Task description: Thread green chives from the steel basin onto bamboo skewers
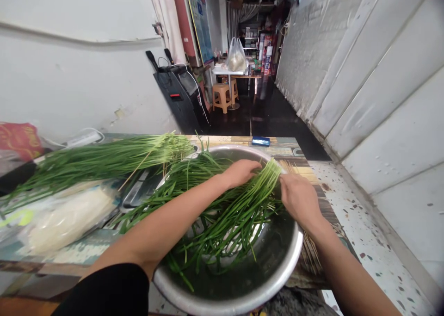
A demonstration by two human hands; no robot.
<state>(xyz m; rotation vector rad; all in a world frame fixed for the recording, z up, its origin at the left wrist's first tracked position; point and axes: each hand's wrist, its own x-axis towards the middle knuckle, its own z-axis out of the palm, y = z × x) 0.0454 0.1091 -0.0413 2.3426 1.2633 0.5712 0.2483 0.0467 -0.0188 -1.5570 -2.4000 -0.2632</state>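
One steel basin (pixel 297 253) holding chives (pixel 239 209), left hand (pixel 241 171) and right hand (pixel 299 193) half-curled at the stem ends (pixel 272 171), grips unclear, one chive bundle (pixel 104 158) left on the bench (pixel 280 141), two tan stools (pixel 221 94) far

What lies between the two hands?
In the head view, the pale ends of a garlic chive bunch lie between the left hand and the right hand.

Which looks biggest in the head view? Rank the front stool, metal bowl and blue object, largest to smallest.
Metal bowl
Front stool
Blue object
The stool sits farther back; this ranks apparent size only.
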